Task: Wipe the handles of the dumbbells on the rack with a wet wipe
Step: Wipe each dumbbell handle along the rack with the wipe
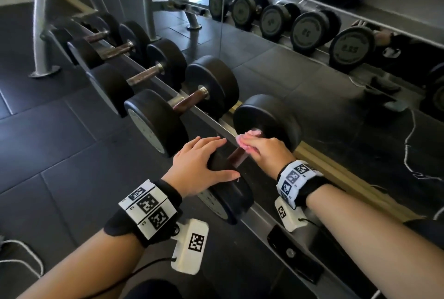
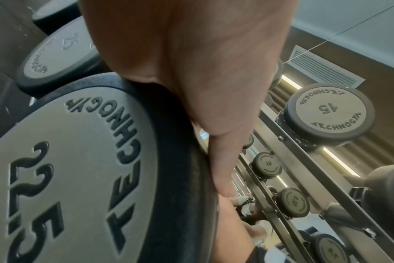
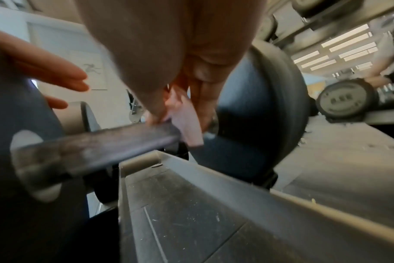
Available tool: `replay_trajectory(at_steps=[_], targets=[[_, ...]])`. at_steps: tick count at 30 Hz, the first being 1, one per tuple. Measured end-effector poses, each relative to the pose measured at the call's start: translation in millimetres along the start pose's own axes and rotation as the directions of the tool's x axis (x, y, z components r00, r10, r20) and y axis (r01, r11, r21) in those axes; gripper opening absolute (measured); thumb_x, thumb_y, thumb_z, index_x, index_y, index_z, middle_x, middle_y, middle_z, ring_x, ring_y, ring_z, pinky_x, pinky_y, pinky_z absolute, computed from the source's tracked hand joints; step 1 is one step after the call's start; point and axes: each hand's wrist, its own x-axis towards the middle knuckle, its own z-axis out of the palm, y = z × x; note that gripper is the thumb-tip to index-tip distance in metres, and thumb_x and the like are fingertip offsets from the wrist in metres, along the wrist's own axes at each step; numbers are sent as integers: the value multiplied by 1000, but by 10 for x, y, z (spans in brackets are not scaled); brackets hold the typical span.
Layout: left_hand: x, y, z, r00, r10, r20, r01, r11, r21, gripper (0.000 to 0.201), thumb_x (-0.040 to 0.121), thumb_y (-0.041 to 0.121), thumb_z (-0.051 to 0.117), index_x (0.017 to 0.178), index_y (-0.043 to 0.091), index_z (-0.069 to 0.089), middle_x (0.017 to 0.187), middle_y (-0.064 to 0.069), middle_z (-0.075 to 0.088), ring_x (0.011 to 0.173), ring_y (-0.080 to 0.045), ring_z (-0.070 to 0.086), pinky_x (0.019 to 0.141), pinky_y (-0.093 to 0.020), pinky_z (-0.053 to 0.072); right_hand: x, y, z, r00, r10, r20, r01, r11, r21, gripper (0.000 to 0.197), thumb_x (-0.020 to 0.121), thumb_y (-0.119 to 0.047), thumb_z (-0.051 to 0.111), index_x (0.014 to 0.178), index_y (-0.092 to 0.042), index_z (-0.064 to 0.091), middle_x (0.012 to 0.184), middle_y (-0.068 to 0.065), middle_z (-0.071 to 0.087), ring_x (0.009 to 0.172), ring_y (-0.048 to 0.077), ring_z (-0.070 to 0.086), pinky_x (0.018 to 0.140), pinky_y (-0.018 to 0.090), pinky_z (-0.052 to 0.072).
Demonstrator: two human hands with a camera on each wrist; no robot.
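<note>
The nearest black dumbbell (image 1: 266,118) lies on the grey rack (image 1: 262,212), its dark handle (image 1: 236,158) running between two round heads. My right hand (image 1: 262,148) grips a pink wet wipe (image 1: 249,137) around the far end of that handle (image 3: 106,142), close to the far head (image 3: 259,113); the wipe (image 3: 187,121) hangs over the bar. My left hand (image 1: 199,166) rests flat with straight fingers on the near head (image 2: 79,169), marked 22.5. In the left wrist view the left hand (image 2: 202,89) lies over the head's rim.
Several more dumbbells (image 1: 182,106) sit in a row further along the rack to the upper left. A mirror (image 1: 348,58) behind the rack reflects dumbbells. Grey machine legs (image 1: 43,34) stand on the dark floor tiles (image 1: 60,142). White cables (image 1: 21,257) lie at lower left.
</note>
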Motion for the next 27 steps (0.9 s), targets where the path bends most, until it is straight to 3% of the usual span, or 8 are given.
replay_trajectory(at_steps=[2, 5, 9, 14, 19, 22, 24, 27], targets=[[-21, 3, 1, 1000, 1, -19, -1, 1000, -4, 89, 75, 71, 65, 150, 46, 25, 158, 19, 25, 151, -21, 5, 121, -55, 10, -81, -65, 74, 999, 27, -20, -22, 974, 226, 31, 102, -23, 53, 130, -29, 65, 132, -16, 62, 127, -2, 51, 109, 5, 25], [-71, 23, 13, 999, 3, -53, -3, 1000, 10, 92, 74, 72, 64, 151, 45, 22, 159, 20, 22, 151, -21, 6, 122, -53, 11, -225, -279, 231, 993, 38, 109, -90, 849, 520, 21, 99, -31, 57, 112, -24, 73, 110, -7, 71, 106, 3, 64, 103, 29, 46], [-100, 58, 3, 999, -23, -47, 25, 999, 25, 97, 74, 71, 66, 153, 43, 18, 161, 20, 17, 151, -21, 6, 122, -50, 11, -141, -256, 144, 967, -117, 225, 78, 982, 173, 29, 102, -21, 51, 125, -28, 67, 90, -29, 64, 90, -10, 60, 95, 26, 44], [-83, 59, -18, 999, -37, -25, 37, 999, 6, 90, 76, 69, 66, 151, 45, 22, 160, 20, 19, 150, -21, 6, 120, -50, 10, 108, 33, -137, 995, -23, 94, 43, 976, -216, 36, 101, -20, 49, 128, -42, 58, 125, 0, 66, 110, 25, 65, 99, 38, 49], [-75, 52, 10, 999, -27, -35, 27, 1000, 11, 87, 75, 70, 65, 149, 46, 27, 158, 20, 23, 149, -21, 8, 121, -51, 12, -147, 18, 130, 993, -115, -2, 115, 990, -81, 41, 105, -31, 34, 139, -29, 57, 114, 11, 71, 101, 36, 67, 86, 46, 53], [-63, 36, 15, 998, -17, -59, 17, 1000, 8, 86, 72, 72, 66, 147, 47, 32, 157, 21, 26, 148, -20, 11, 121, -50, 15, -312, -62, 139, 961, -216, 176, 223, 974, -24, 44, 104, -45, 26, 146, -52, 36, 102, -7, 70, 89, 9, 66, 88, 30, 53], [-63, 32, 23, 998, -13, -59, 13, 1000, 3, 83, 72, 72, 66, 145, 48, 33, 156, 21, 27, 148, -20, 12, 121, -50, 16, -300, -16, 119, 939, -270, 212, 292, 953, -80, 52, 106, -33, 37, 149, -57, 19, 124, -12, 66, 97, 2, 65, 96, 25, 50], [-60, 41, 22, 998, -19, -54, 19, 1000, 8, 81, 73, 70, 67, 144, 48, 35, 156, 20, 28, 148, -22, 13, 120, -52, 17, -204, 87, 24, 988, -129, 90, 135, 989, -63, 39, 104, -51, 26, 137, -48, 46, 123, -6, 68, 102, 13, 68, 93, 28, 51]])
